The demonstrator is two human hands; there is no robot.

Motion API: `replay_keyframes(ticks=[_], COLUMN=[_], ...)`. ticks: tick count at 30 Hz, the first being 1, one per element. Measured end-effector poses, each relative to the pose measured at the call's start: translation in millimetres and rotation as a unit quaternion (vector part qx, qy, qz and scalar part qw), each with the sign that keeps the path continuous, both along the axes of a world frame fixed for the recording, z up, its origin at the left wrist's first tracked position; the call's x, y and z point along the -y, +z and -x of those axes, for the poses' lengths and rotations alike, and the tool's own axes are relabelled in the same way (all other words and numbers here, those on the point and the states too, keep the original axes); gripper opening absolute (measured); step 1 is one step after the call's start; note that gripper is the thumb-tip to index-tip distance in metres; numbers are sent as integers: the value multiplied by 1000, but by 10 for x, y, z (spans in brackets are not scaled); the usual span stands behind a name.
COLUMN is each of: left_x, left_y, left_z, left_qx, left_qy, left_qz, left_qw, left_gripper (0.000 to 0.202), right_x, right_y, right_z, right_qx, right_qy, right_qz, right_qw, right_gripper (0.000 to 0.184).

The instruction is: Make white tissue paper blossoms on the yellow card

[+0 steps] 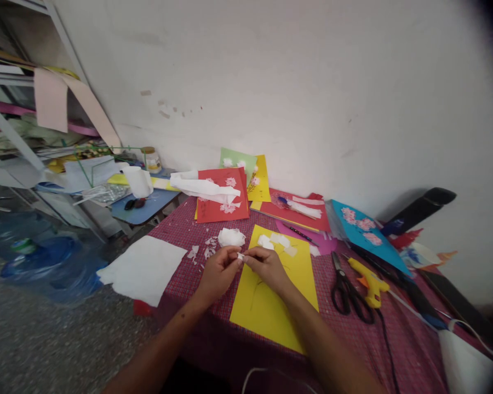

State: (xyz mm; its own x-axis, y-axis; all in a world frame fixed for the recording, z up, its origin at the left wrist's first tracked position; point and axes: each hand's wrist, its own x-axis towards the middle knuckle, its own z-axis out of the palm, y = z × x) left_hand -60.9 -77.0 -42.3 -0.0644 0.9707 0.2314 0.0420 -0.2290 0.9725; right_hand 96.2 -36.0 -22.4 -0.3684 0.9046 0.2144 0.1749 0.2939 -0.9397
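Observation:
Between the fingertips of my left hand (222, 272) and my right hand (268, 266) is a small piece of white tissue paper (240, 256), pinched from both sides. Both hands are closed, over the left upper part of a yellow sheet (277, 312) with thin drawn stems. White paper pieces (280, 239) lie at the top of that sheet. Just beyond my left hand sits a crumpled white tissue wad (231, 237), with torn scraps (209, 251) beside it. Further left, a large white tissue sheet (145, 269) hangs partly over the table edge.
Black scissors (345, 293) and a yellow hot glue gun (370, 282) with a cord lie to the right. A blue card (363, 230) with pink flowers leans behind them. Red cards (219, 213) stand at the back, near a white roll (138, 182) on a blue stool (145, 208).

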Motion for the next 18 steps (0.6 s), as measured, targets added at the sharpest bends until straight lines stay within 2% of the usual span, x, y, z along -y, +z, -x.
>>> replay_keyframes(ticks=[3, 8, 12, 18], left_x=[-4, -11, -9, -4], left_y=[-26, -26, -8, 48], left_z=[-1, -6, -6, 3], left_qx=[-8, 2, 5, 19], left_qy=[-5, -7, 1, 20], left_qz=[-4, -5, -5, 1], left_qw=[1000, 1000, 1000, 1000], left_gripper=[26, 26, 25, 22], right_x=[-9, -17, -31, -102], right_y=[12, -24, -37, -68], right_z=[-4, -14, -21, -43], right_qx=[13, 4, -58, -157], right_qy=[-11, -17, -21, -57], right_qz=[-5, 41, 107, 200], right_qw=[1000, 999, 992, 966], right_gripper=[18, 21, 23, 26])
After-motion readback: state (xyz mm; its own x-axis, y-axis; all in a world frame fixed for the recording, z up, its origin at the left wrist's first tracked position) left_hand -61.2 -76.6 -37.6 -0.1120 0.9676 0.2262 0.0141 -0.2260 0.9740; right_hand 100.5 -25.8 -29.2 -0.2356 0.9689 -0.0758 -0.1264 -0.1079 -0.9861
